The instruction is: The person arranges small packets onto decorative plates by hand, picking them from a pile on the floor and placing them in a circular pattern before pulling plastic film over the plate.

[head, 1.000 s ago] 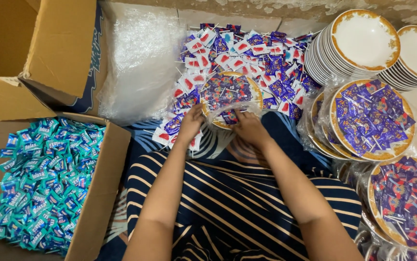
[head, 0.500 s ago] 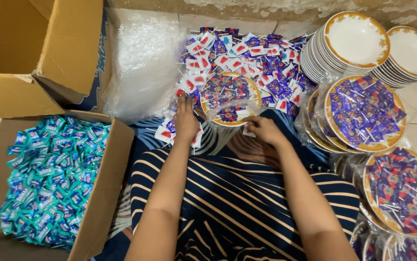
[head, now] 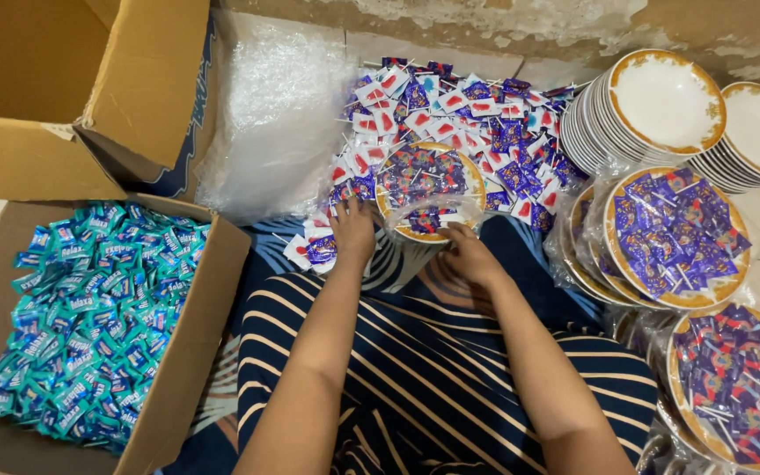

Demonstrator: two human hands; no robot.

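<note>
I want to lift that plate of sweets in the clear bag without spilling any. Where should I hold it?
Hold the plate by its gold rim on two opposite sides, left and right, coming in low from the near edge where the left hand and right hand are. It lies flat and heaped, so keeping it level probably matters. The bag looks loose and slippery; gripping only that could tip the sweets.

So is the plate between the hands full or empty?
Full. The gold-rimmed plate is heaped with small wrapped sweets inside a clear bag; the left hand and right hand grip the bag at its near edge.
</note>
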